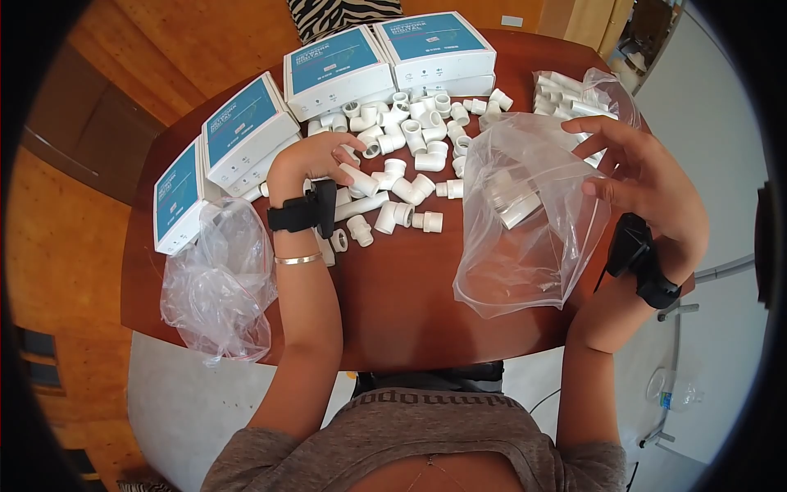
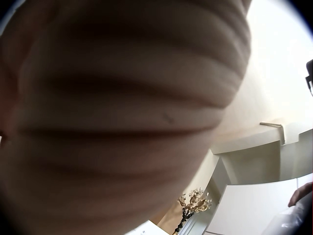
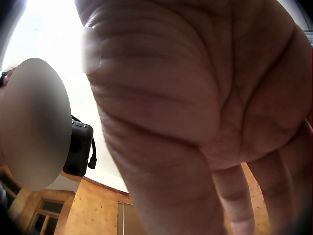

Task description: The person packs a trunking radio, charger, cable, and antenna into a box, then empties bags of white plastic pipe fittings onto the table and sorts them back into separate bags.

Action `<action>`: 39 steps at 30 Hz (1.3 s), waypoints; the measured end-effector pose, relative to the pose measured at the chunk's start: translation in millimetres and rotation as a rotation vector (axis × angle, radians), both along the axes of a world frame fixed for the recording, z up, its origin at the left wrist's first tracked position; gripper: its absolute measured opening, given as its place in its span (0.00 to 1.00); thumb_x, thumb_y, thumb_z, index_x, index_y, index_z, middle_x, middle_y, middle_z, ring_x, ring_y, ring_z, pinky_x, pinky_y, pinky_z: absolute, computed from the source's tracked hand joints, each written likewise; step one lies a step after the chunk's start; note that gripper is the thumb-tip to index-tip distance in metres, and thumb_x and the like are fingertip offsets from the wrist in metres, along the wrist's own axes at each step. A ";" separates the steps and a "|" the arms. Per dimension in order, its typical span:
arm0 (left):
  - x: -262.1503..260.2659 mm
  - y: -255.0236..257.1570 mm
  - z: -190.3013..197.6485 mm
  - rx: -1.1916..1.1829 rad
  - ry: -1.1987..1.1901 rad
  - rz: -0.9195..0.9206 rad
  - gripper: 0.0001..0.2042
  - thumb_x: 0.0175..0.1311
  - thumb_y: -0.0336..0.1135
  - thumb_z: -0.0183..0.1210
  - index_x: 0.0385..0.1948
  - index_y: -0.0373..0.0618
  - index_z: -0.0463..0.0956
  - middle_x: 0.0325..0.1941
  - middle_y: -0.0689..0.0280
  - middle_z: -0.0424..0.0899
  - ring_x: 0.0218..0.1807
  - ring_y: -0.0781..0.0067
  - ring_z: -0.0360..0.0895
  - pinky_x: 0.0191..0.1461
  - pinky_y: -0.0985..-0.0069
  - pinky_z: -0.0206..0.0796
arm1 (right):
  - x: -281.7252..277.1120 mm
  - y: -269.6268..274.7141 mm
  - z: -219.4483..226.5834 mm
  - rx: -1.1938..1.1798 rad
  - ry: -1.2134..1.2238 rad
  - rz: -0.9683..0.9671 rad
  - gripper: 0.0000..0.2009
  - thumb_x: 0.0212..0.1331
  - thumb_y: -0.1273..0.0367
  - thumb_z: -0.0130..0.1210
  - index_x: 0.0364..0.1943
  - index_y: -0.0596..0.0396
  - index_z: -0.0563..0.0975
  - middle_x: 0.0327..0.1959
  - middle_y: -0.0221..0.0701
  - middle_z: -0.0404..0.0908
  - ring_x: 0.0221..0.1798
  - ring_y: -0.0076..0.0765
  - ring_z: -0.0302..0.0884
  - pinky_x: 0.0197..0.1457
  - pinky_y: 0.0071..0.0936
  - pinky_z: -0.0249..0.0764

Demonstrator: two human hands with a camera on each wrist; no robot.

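Among white plastic pipe fittings (image 1: 412, 190), my left hand (image 1: 311, 160) reaches in from the left, thumb and fingers apart. Its thumb tip lies right at a short white tubular fitting (image 1: 359, 180). On the right, my right hand (image 1: 648, 168) has its fingers spread wide beside a clear plastic bag (image 1: 525, 262), with fingertips overlapping the bag's far edge. Inside this bag lie a few white fittings (image 1: 516, 205). The wrist views are mostly filled by the left hand (image 2: 117, 107) and the right palm (image 3: 186, 98).
Blue-and-white boxes (image 1: 250, 123) line the table's far and left sides. A crumpled clear bag (image 1: 220, 287) lies at the left edge. Behind the right hand, another bag holds white pipe pieces (image 1: 566, 94). The brown table (image 1: 393, 303) ends near my body.
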State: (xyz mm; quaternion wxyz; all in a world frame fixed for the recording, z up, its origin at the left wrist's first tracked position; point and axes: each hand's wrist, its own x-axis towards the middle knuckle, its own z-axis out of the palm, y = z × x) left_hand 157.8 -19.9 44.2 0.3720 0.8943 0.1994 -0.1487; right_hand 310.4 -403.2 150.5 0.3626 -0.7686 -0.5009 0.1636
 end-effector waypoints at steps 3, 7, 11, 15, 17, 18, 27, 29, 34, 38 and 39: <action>0.1 -1.3 -1.2 0.043 0.027 0.013 0.27 0.47 0.25 0.67 0.54 0.53 0.73 0.41 0.66 0.83 0.40 0.77 0.75 0.42 0.79 0.67 | -1.5 0.8 0.8 -0.010 -0.002 -0.009 0.24 0.49 0.76 0.62 0.54 0.55 0.73 0.38 0.37 0.78 0.25 0.20 0.73 0.28 0.17 0.71; 0.8 1.7 -3.8 0.060 0.042 -0.040 0.19 0.54 0.31 0.63 0.51 0.54 0.76 0.37 0.71 0.80 0.38 0.78 0.72 0.41 0.78 0.66 | -2.6 2.1 0.5 -0.009 -0.006 -0.025 0.24 0.49 0.75 0.62 0.54 0.54 0.73 0.38 0.36 0.78 0.25 0.21 0.73 0.29 0.18 0.71; 3.0 9.4 -13.2 0.112 0.027 -0.071 0.15 0.61 0.36 0.58 0.50 0.54 0.77 0.38 0.71 0.79 0.38 0.79 0.70 0.40 0.79 0.65 | -2.0 2.6 -0.2 -0.014 -0.017 -0.031 0.24 0.49 0.75 0.62 0.54 0.54 0.73 0.37 0.36 0.78 0.26 0.21 0.73 0.29 0.18 0.72; 5.5 14.6 -19.1 0.031 0.090 0.024 0.15 0.61 0.38 0.59 0.50 0.54 0.77 0.38 0.70 0.79 0.39 0.78 0.71 0.40 0.77 0.67 | -1.5 2.1 -0.4 -0.011 -0.033 -0.020 0.23 0.50 0.75 0.62 0.54 0.54 0.73 0.37 0.36 0.78 0.26 0.22 0.73 0.29 0.19 0.72; 3.5 9.5 -13.0 0.087 0.064 0.006 0.16 0.59 0.39 0.61 0.50 0.54 0.77 0.39 0.68 0.79 0.40 0.77 0.72 0.40 0.75 0.69 | -2.3 1.9 0.8 -0.016 -0.013 -0.031 0.23 0.50 0.74 0.62 0.54 0.54 0.73 0.37 0.35 0.78 0.27 0.21 0.73 0.29 0.19 0.71; 3.0 8.8 -11.5 0.086 0.064 0.007 0.16 0.59 0.39 0.61 0.50 0.54 0.77 0.39 0.68 0.79 0.40 0.77 0.72 0.40 0.75 0.69 | -2.3 1.7 0.8 -0.016 -0.013 -0.030 0.23 0.50 0.74 0.62 0.54 0.54 0.73 0.37 0.35 0.78 0.27 0.21 0.73 0.29 0.19 0.71; 0.3 13.2 -8.1 0.046 -0.039 0.025 0.17 0.59 0.37 0.60 0.51 0.53 0.76 0.39 0.66 0.81 0.36 0.75 0.75 0.37 0.76 0.70 | -0.4 0.6 1.2 -0.021 0.012 -0.045 0.24 0.50 0.74 0.62 0.54 0.53 0.73 0.36 0.33 0.77 0.27 0.21 0.72 0.31 0.18 0.71; 0.4 9.8 2.2 -0.036 -0.063 0.209 0.15 0.62 0.36 0.55 0.51 0.51 0.75 0.38 0.65 0.83 0.33 0.75 0.77 0.36 0.78 0.69 | 0.1 0.3 0.3 -0.013 0.011 -0.051 0.23 0.50 0.73 0.63 0.54 0.53 0.73 0.36 0.32 0.77 0.28 0.21 0.72 0.31 0.19 0.70; -7.1 12.6 0.1 0.006 -0.231 0.428 0.14 0.64 0.34 0.49 0.49 0.47 0.75 0.37 0.64 0.84 0.31 0.74 0.82 0.32 0.79 0.67 | 2.0 0.2 -1.3 -0.006 -0.037 -0.055 0.23 0.51 0.72 0.63 0.54 0.53 0.73 0.36 0.32 0.77 0.28 0.21 0.72 0.31 0.19 0.70; -9.8 17.7 -1.5 0.047 -0.195 0.421 0.15 0.64 0.36 0.52 0.51 0.48 0.74 0.39 0.64 0.83 0.33 0.75 0.81 0.36 0.79 0.68 | 1.9 2.1 -0.2 -0.050 -0.035 -0.077 0.23 0.51 0.72 0.63 0.54 0.51 0.74 0.36 0.33 0.77 0.28 0.21 0.72 0.32 0.20 0.70; -9.5 19.3 -3.4 0.047 -0.195 0.421 0.15 0.64 0.36 0.52 0.51 0.48 0.74 0.39 0.64 0.83 0.33 0.75 0.81 0.36 0.79 0.68 | 0.6 2.7 0.5 -0.050 -0.035 -0.077 0.23 0.51 0.72 0.63 0.54 0.51 0.74 0.36 0.33 0.77 0.28 0.21 0.72 0.32 0.20 0.70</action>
